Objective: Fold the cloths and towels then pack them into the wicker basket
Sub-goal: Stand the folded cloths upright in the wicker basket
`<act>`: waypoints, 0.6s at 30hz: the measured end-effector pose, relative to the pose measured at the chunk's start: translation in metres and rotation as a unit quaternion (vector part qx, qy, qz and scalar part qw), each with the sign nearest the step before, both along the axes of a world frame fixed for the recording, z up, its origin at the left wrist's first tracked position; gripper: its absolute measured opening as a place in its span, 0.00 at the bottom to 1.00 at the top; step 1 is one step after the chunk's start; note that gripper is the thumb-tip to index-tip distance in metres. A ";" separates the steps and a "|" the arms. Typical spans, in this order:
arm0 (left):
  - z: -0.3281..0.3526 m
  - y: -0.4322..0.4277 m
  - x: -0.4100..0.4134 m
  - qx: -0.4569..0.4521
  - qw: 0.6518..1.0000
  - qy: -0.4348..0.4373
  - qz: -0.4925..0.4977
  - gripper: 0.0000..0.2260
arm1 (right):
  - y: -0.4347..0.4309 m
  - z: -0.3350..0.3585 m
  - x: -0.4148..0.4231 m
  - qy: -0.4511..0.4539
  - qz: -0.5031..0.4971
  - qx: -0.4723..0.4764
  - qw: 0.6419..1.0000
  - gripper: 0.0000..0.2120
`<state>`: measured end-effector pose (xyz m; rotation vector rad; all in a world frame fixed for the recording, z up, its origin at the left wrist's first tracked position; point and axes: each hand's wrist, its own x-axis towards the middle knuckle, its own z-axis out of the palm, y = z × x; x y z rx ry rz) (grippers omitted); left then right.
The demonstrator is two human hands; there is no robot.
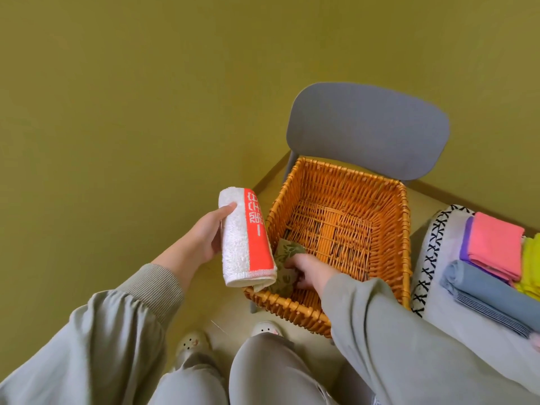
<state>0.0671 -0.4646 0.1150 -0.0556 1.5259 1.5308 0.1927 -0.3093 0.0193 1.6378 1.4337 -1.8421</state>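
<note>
Much of the green cloth (289, 248) hides behind rolled towel (242, 244).

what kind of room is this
Likely a room in a home: a grey chair with a wicker basket in a corner of olive walls, and folded cloths on a soft white cover.

Past the fingers of the right hand (305, 271), the floor of the wicker basket (404, 229) lies open up to its far and right walls. The olive patterned cloth (287, 249) they hold fills the corner beneath them. The rolled towel (245, 238) gripped by the left hand (204, 238) hangs just above that corner's rim. A grey chair back (368, 130) rises behind the far wall.
</note>
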 end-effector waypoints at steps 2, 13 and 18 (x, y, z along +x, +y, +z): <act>0.001 0.002 0.003 -0.004 1.000 0.007 -0.005 0.17 | 0.000 -0.003 0.001 -0.023 0.128 0.101 0.986 0.17; 0.034 0.026 0.029 -0.037 0.995 0.095 -0.018 0.09 | 0.033 0.095 0.030 0.201 0.240 0.162 0.936 0.25; 0.048 0.065 0.059 -0.006 0.994 0.100 -0.048 0.08 | 0.032 0.131 0.066 0.284 0.229 0.071 0.928 0.16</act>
